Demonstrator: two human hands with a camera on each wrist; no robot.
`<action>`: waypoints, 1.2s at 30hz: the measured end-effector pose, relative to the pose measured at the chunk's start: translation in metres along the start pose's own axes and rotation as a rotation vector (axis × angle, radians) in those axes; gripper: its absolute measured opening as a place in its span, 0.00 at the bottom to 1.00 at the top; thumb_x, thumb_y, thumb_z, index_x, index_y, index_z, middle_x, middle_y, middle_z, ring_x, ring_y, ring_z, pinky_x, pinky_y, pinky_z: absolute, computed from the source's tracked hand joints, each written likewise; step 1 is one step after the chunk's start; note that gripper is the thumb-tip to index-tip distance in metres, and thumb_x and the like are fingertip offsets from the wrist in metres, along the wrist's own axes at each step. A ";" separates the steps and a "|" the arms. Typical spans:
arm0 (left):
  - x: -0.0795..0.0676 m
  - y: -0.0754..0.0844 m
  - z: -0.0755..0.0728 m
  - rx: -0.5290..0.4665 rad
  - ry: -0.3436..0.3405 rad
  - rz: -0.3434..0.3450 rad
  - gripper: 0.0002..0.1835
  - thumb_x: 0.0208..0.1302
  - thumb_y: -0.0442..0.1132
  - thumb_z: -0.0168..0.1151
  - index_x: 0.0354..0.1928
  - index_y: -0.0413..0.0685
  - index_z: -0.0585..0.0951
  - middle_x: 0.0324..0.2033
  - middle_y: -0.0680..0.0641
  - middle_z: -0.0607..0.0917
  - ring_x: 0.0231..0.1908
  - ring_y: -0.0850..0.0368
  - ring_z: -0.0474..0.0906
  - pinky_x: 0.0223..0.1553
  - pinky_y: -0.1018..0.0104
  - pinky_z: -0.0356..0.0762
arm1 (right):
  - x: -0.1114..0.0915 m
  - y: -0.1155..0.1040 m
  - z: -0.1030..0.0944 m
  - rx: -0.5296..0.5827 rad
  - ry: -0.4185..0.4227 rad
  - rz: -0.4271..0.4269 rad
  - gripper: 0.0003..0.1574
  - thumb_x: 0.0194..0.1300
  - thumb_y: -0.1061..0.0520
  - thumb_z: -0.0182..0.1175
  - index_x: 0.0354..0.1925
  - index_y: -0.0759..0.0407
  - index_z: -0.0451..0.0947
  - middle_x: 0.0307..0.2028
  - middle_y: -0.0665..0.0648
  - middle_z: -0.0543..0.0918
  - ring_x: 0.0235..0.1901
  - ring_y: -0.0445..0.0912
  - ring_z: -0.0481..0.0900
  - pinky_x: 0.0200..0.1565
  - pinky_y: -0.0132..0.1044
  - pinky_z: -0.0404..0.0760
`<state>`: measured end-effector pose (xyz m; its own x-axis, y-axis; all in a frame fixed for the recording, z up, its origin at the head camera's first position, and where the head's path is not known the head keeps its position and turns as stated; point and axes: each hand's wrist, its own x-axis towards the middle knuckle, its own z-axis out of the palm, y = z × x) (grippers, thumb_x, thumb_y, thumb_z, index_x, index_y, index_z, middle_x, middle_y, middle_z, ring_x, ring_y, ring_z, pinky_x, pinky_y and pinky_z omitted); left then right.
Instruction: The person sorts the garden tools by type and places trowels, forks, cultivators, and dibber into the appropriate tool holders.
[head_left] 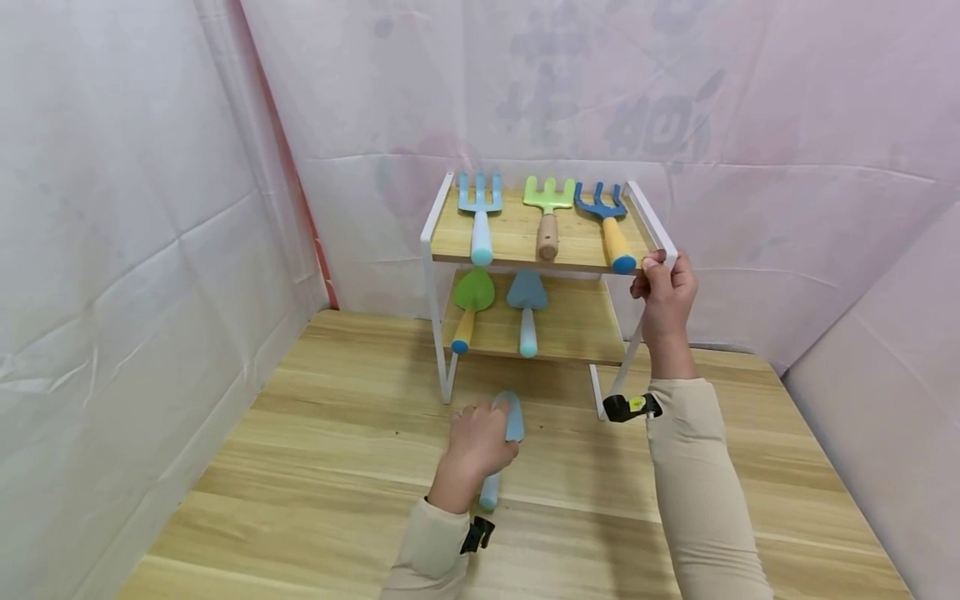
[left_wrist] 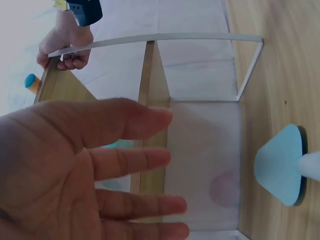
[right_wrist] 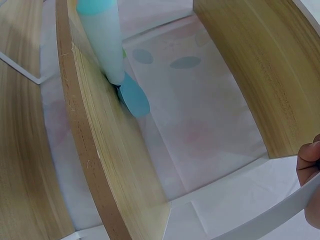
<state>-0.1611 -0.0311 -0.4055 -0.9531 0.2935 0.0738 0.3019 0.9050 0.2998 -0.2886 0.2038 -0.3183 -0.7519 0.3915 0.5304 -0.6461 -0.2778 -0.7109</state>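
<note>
My left hand [head_left: 478, 442] hovers over a light blue trowel [head_left: 515, 421] that lies on the table. In the left wrist view its fingers [left_wrist: 142, 206] are straight and spread, with nothing between them, and the trowel blade [left_wrist: 281, 167] shows at the right. My right hand [head_left: 667, 302] grips the front right corner of a two-tier shelf rack [head_left: 510, 240] by its white frame, thumb at the top board. In the right wrist view only part of that hand [right_wrist: 309, 167] shows at the right edge, curled at the white bar.
On the top tier lie a light blue fork [head_left: 481, 212], a green fork [head_left: 549, 200] and a dark blue rake with a yellow handle [head_left: 617, 243]. The lower tier holds a green trowel [head_left: 474, 292] and a blue trowel [head_left: 527, 292]. Pale curtains [head_left: 360, 100] surround the wooden table [head_left: 337, 433].
</note>
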 end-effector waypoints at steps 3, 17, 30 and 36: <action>-0.004 -0.001 0.002 0.029 -0.002 0.019 0.25 0.50 0.46 0.68 0.52 0.48 0.79 0.41 0.41 0.79 0.41 0.42 0.76 0.42 0.45 0.70 | 0.000 0.000 0.000 0.003 0.000 -0.002 0.04 0.60 0.67 0.51 0.29 0.62 0.69 0.19 0.54 0.69 0.12 0.41 0.65 0.17 0.26 0.69; -0.020 -0.008 0.024 0.058 0.075 0.067 0.25 0.47 0.48 0.71 0.49 0.47 0.80 0.38 0.43 0.79 0.39 0.46 0.75 0.35 0.51 0.70 | 0.000 0.000 0.000 -0.010 -0.014 -0.024 0.05 0.61 0.67 0.50 0.29 0.60 0.70 0.18 0.54 0.69 0.12 0.41 0.65 0.17 0.26 0.69; -0.032 -0.010 0.062 0.021 0.232 0.082 0.26 0.45 0.47 0.72 0.48 0.47 0.80 0.39 0.44 0.79 0.36 0.48 0.75 0.34 0.55 0.71 | 0.000 0.000 0.000 -0.007 -0.016 -0.018 0.06 0.60 0.67 0.50 0.29 0.59 0.70 0.16 0.54 0.68 0.12 0.41 0.65 0.17 0.26 0.68; -0.035 -0.014 0.075 -0.221 0.255 0.001 0.28 0.45 0.41 0.73 0.51 0.42 0.78 0.44 0.40 0.78 0.42 0.45 0.76 0.40 0.52 0.75 | -0.001 0.000 0.000 0.001 -0.010 -0.012 0.05 0.60 0.68 0.50 0.29 0.61 0.70 0.17 0.55 0.68 0.12 0.41 0.65 0.17 0.26 0.68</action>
<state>-0.1305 -0.0305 -0.4840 -0.9360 0.1823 0.3011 0.3171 0.8078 0.4969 -0.2879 0.2034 -0.3188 -0.7455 0.3862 0.5433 -0.6551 -0.2744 -0.7039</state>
